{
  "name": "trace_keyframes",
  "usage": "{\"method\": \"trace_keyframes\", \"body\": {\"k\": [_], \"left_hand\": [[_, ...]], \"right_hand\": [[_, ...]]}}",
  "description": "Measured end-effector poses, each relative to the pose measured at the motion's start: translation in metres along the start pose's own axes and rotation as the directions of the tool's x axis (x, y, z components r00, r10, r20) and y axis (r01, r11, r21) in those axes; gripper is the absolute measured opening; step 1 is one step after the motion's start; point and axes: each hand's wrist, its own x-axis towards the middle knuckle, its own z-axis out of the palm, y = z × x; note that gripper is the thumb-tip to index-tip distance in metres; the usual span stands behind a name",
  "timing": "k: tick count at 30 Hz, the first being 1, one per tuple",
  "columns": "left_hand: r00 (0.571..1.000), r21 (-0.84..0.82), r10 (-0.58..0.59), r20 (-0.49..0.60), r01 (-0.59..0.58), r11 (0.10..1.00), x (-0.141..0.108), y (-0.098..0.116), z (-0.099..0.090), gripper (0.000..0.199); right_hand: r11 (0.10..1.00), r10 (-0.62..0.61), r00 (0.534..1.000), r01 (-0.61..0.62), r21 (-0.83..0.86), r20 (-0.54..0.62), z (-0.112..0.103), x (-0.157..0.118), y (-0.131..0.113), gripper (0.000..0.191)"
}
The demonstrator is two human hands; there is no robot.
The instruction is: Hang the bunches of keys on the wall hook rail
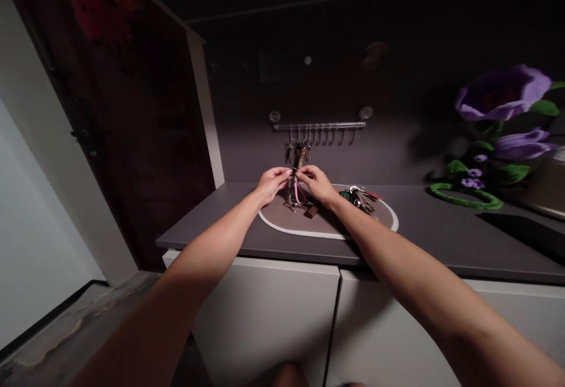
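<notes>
Both hands meet above an oval mat with a white rim (309,234). My left hand (272,184) and my right hand (316,183) pinch a thin key ring between them, fingers closed. From the ring hang keys (291,203) and a pink strap (296,192). Below my right hand lies a brown tag (311,211) on the mat. Another bunch of keys (362,200) rests at the mat's right side, partly behind my right forearm. On the wall, a clear hook rail (320,125) carries some hanging keys (308,151) at its left part.
Purple flowers (503,96) with a green looped base (465,197) stand on the dark counter (419,246) at right. White cabinet doors (273,310) are below the counter. A dark door (110,110) is at left.
</notes>
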Motion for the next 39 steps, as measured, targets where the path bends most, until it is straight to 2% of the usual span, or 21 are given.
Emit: {"method": "trace_keyframes", "body": {"k": [5,10,14,16,19,21,23,28,33,36,39], "left_hand": [[1.0,0.029,-0.003,0.026,0.002,1.0,-0.002,0.001,0.001,0.022],[1.0,0.108,-0.005,0.018,0.003,0.994,0.0,-0.004,0.0,0.027],[0.998,0.249,0.059,0.001,-0.058,0.967,0.002,-0.009,0.0,0.028],[0.993,0.406,0.119,0.027,-0.12,0.906,0.002,-0.011,0.0,0.024],[0.969,0.647,0.209,0.133,-0.244,0.723,0.0,-0.012,0.0,0.019],[0.95,0.736,0.242,0.198,-0.307,0.603,-0.001,-0.012,0.0,0.019],[0.941,0.781,0.251,0.225,-0.328,0.531,-0.003,-0.013,0.001,0.02],[0.936,0.826,0.262,0.235,-0.334,0.454,-0.004,-0.012,0.002,0.021],[0.94,0.842,0.259,0.22,-0.318,0.436,-0.004,-0.013,0.002,0.021],[0.935,0.846,0.277,0.219,-0.324,0.424,-0.003,-0.015,0.001,0.022],[0.936,0.848,0.274,0.222,-0.324,0.42,-0.002,-0.016,-0.001,0.022]], "right_hand": [[0.991,0.015,1.0,-0.016,0.132,0.011,-0.002,-0.001,-0.005,0.02],[0.972,0.04,0.998,-0.029,0.235,-0.042,-0.006,0.0,-0.007,0.02],[0.951,0.08,0.994,-0.054,0.303,-0.072,-0.008,0.002,-0.005,0.022],[0.931,0.12,0.99,-0.086,0.355,-0.075,-0.008,0.002,-0.006,0.024],[0.889,0.197,0.977,-0.144,0.434,-0.081,-0.009,0.001,-0.009,0.026],[0.871,0.24,0.965,-0.166,0.463,-0.106,-0.009,0.001,-0.011,0.027],[0.864,0.271,0.951,-0.174,0.473,-0.146,-0.011,0.003,-0.011,0.028],[0.88,0.306,0.921,-0.177,0.441,-0.241,-0.021,0.025,-0.011,0.025],[0.894,0.319,0.902,-0.184,0.41,-0.291,-0.029,0.057,-0.021,0.012],[0.895,0.362,0.87,-0.224,0.386,-0.335,-0.029,0.073,-0.026,0.005],[0.907,0.389,0.834,-0.27,0.324,-0.392,-0.027,0.084,-0.025,0.006]]}}
